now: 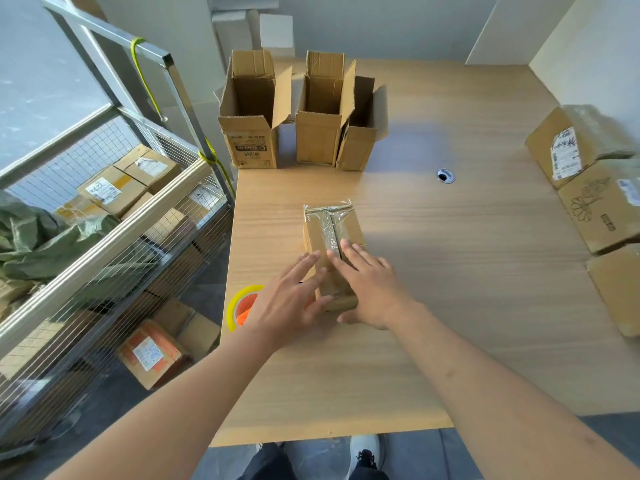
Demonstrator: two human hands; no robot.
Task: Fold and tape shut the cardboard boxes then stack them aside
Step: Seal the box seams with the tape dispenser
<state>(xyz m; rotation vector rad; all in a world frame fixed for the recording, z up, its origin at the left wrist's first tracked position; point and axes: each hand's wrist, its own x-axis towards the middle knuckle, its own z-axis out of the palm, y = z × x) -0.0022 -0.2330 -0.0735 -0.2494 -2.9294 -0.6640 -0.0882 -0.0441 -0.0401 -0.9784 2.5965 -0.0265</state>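
Low centre of the frame, on the desk [450, 271]: one small box [334, 251] lying flat, flaps folded down, clear tape [328, 230] running along its top seam and over the far edge. Looks all but sealed, just the smoothing left. Upper centre, three open boxes [254, 133] standing upright with flaps up, nothing folded or taped there yet. At the right edge, a stack of closed boxes [588, 188], presumably the finished pile, so several done and at least three plus this one left to go. Left hand [287, 303] spread, fingers straight, laid against the near left side of the small box. Right hand [369, 282] spread flat too, fingertips pressing on the taped seam, thumb down by the near end. Neither pinching anything. Roll of tape [242, 306] with a yellow rim resting on the desk just left of the left hand, partly hidden behind it.
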